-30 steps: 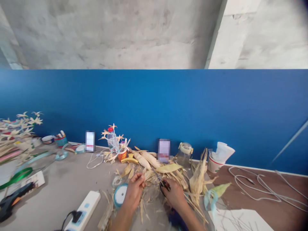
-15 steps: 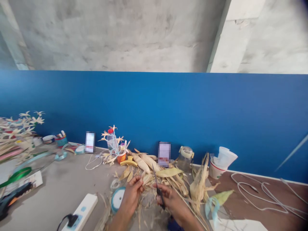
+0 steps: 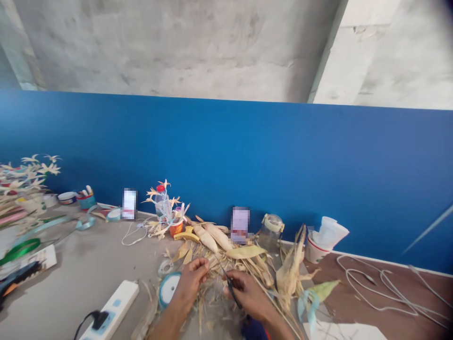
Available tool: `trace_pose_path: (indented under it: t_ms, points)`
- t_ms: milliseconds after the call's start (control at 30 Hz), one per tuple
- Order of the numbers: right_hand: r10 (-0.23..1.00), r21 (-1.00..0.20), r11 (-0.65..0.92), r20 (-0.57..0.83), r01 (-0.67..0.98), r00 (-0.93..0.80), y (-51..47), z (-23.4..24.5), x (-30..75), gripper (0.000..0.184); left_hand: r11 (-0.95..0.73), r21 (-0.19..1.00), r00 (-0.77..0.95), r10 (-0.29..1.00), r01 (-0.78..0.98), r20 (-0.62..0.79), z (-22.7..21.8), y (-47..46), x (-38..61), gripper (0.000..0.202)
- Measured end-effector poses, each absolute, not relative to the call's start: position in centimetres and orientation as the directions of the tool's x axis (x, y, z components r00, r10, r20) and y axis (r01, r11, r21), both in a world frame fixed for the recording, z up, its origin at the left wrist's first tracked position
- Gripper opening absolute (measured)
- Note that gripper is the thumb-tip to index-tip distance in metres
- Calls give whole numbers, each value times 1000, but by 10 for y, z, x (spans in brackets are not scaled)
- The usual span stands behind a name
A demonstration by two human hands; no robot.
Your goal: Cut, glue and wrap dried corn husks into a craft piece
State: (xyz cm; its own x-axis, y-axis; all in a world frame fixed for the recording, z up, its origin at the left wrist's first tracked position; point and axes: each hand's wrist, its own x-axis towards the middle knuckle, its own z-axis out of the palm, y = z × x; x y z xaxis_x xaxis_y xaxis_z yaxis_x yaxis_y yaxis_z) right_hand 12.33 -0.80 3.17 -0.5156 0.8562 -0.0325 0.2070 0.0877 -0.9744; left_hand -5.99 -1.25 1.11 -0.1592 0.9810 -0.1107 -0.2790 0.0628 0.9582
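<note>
My left hand (image 3: 193,282) is closed in a pinch, its fingertips holding a small pale strip of corn husk that hardly shows. Opposite it, my right hand (image 3: 245,292) is wrapped round dark-handled scissors (image 3: 230,284), whose thin blades point up and left toward the pinched strip. Dry husk scraps lie beneath and beyond both hands. Behind them rest whole pale corn husks (image 3: 206,237) and a greenish husk leaf (image 3: 247,252). Beside my left wrist is a blue-rimmed ribbon spool (image 3: 169,289), with a roll of clear tape (image 3: 165,267) just above it.
A white power strip (image 3: 115,307) lies at front left. Along the blue partition (image 3: 226,156) stand a phone (image 3: 240,224), a lidded jar (image 3: 272,231), a paper cup (image 3: 314,250) and husk flowers (image 3: 163,208). White cables (image 3: 380,283) coil at right.
The scissors have tilted further left, bringing their tips closer to my left fingers. Both hands stay near the same place; the view has shifted slightly.
</note>
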Motion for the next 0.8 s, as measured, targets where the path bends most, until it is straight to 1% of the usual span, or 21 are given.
trace_pose_path:
  t_ms: [300,633,800]
  points:
    - [844,-969,63,-77,240,-530,-7,32,129,14,103,976,-79,990,-190,-120,11,-14,-61,22]
    - [819,-951,104,-84,291,-567,-8,35,134,11,143,969,-46,987,-200,-155,8,-15,-64,20]
    - [828,-938,114,-92,326,-554,-7,34,135,14,156,968,-49,985,-199,-168,7,-14,-64,21]
